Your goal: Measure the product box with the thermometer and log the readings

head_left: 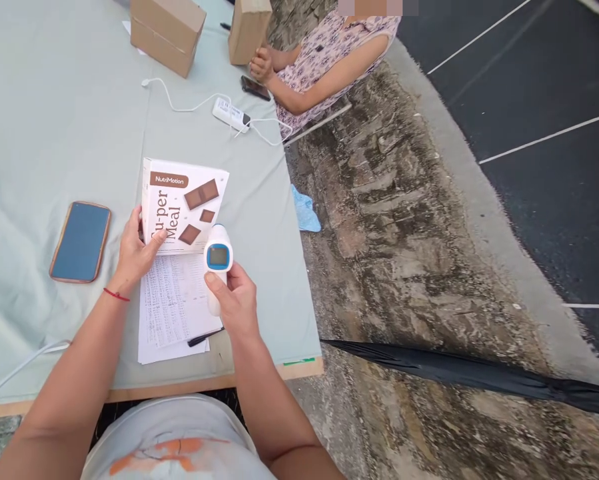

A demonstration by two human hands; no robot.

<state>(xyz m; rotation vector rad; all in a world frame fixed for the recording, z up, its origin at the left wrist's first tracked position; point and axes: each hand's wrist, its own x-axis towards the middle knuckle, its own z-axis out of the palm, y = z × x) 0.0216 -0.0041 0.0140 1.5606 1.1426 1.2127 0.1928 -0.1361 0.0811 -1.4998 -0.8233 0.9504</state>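
Observation:
My left hand (pixel 138 248) grips the left side of a white "NutriMotion" meal box (pixel 172 200), thumb across its front, where brown chocolate-like pieces are printed. In my right hand (pixel 236 300) is a white infrared thermometer (pixel 217 247) with a blue-rimmed grey screen. I hold it upright by the handle, thumb on the back, its head beside the box's lower right corner. Whether it touches the box I cannot tell. Beneath both lie sheets of paper (pixel 169 313) with rows of writing, and a black pen (pixel 204 337) rests on their lower edge.
A smartphone (pixel 80 241) lies left of my left hand. Farther back are a cardboard box (pixel 166 33), a white power strip (pixel 230 115) with cables and a dark phone (pixel 255 88). A person (pixel 329 60) at the far side touches another carton (pixel 249 30). The table's right edge drops to rough ground.

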